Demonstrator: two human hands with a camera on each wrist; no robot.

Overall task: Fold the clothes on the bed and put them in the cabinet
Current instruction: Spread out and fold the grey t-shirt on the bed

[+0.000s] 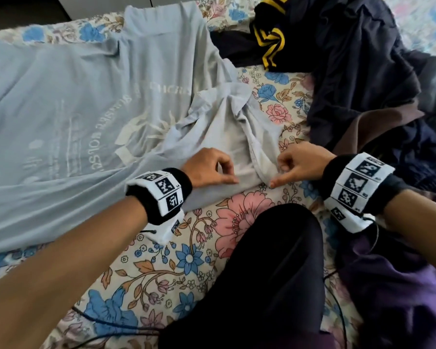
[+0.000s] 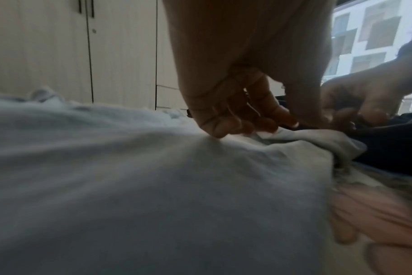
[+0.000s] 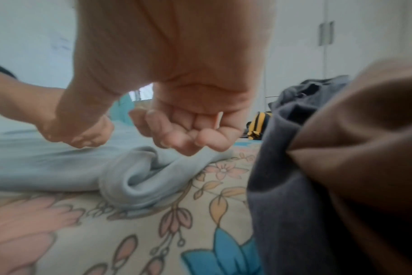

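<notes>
Two garment groups on the floral bed (image 1: 186,260), biggest first: the pale blue T-shirt (image 1: 61,117) is spread across the left and centre of the head view, with one bunched sleeve (image 1: 237,127) at centre. Thin jersey by the look of it, so I'd expect it to be light, limp and prone to wrinkling; it won't hold a crease unless smoothed flat. Best hold points look like the hem, shoulder seams and sleeve edge, pinched, not a mid-panel grab. The dark navy pile (image 1: 363,84) sits upper right and looks bulkier and heavier, with yellow-striped ribbing (image 1: 269,39) at top centre. The left hand (image 1: 209,170) is lower centre, fingers curled, thumb and forefinger pinching the shirt's near edge. The right hand (image 1: 300,165) is just beside it, fingers curled, pinching the sleeve's folded edge. White print on the shirt reads upside down and faded; no word is legible and no brand can be made out. Cabinet doors (image 2: 59,55) fill the upper left of the left wrist view, shut.
</notes>
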